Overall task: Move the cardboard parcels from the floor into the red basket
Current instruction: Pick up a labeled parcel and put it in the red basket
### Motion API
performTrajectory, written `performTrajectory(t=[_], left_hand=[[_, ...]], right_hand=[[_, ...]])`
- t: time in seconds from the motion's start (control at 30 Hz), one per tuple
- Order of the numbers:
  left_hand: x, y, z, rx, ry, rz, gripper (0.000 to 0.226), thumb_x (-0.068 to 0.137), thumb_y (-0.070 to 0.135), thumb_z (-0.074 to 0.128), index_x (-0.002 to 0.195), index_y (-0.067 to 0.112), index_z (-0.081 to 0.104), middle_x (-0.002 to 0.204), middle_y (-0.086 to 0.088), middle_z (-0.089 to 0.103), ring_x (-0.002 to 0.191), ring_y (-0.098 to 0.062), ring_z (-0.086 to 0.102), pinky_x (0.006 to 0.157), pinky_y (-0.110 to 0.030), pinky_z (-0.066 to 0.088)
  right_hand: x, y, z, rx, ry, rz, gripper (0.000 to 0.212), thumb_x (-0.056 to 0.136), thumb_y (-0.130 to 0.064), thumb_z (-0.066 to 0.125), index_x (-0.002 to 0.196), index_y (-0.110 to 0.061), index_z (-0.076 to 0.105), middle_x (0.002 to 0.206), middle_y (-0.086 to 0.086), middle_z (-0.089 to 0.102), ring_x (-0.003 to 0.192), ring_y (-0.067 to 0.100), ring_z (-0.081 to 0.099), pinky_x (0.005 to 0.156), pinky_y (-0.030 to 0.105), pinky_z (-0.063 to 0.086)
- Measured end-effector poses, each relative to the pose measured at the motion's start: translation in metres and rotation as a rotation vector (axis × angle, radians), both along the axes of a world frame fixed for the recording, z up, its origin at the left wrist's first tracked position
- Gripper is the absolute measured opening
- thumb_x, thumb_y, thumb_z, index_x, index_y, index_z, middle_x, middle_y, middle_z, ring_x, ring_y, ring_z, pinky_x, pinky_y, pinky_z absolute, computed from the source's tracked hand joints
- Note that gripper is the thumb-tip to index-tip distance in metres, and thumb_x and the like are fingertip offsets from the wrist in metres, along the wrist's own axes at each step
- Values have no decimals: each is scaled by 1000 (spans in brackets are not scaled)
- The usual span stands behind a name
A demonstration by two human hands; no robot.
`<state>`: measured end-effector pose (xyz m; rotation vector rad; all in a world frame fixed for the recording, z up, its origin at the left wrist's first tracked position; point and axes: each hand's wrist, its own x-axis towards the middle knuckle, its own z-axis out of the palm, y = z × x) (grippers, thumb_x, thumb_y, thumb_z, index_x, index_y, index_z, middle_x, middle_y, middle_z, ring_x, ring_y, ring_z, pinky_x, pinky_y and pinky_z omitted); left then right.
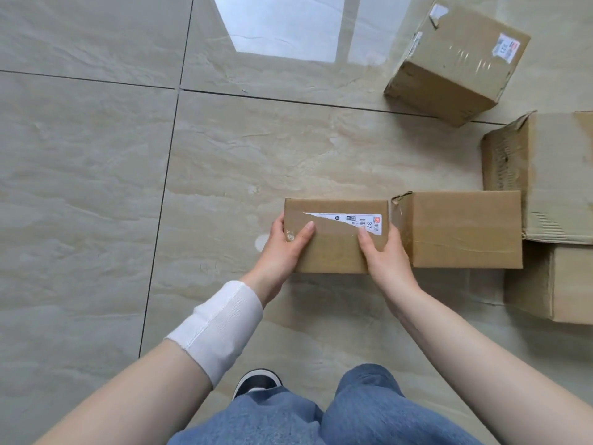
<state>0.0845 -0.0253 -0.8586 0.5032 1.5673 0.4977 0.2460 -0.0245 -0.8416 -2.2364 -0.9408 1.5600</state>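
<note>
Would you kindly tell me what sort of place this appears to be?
Probably an indoor room or hallway where deliveries get sorted, though that is a guess. Glossy marbled floor tiles show a bright window reflection, and taped cardboard parcels bear shipping labels, such as the far parcel and the held parcel.

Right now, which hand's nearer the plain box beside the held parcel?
Right. The right hand grips the labelled parcel at the end beside the plain box; the left hand grips its far end.
</note>
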Motion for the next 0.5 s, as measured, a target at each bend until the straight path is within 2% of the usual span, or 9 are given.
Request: performTrajectory(t=[0.1, 0.23, 0.33, 0.43, 0.5], left_hand=[[-4, 5, 3, -2, -48, 8, 62, 90, 36, 55, 144, 21, 28, 135, 1, 54, 107, -9, 59, 64, -6, 50], [-7, 14, 49, 26, -58, 16, 59, 92, 33, 53, 143, 18, 28, 132, 0, 54, 108, -11, 57, 71, -9, 50], [-9, 24, 117, 66, -62, 36, 57, 93, 32, 52, 142, 16, 29, 128, -1, 55, 105, -12, 58, 76, -12, 51], [-15, 34, 203, 109, -60, 27, 56, 93, 32, 52, 142, 16, 28, 122, 1, 56, 94, -3, 59, 66, -5, 50], [-21, 39, 265, 118, -60, 19, 56, 93, 32, 52, 142, 18, 27, 120, 2, 56, 92, -1, 58, 63, -4, 49]], right_hand=[[2, 6, 0, -2, 37, 25, 67, 89, -43, 51, 145, -17, 24, 144, 1, 43, 131, 21, 42, 110, 42, 34], [-2, 17, 45, 58, 43, 29, 63, 90, -38, 52, 143, -16, 26, 141, 2, 46, 129, 21, 44, 108, 36, 35], [-7, 31, 114, 92, 30, 55, 59, 92, -34, 50, 142, -13, 27, 141, 5, 45, 127, 22, 44, 100, 26, 34], [-13, 41, 196, 126, 43, 33, 59, 92, -34, 51, 141, -13, 27, 139, 6, 47, 125, 22, 46, 104, 31, 36], [-17, 43, 255, 141, 61, 26, 59, 92, -34, 51, 142, -14, 26, 139, 5, 47, 125, 20, 45, 101, 28, 35]])
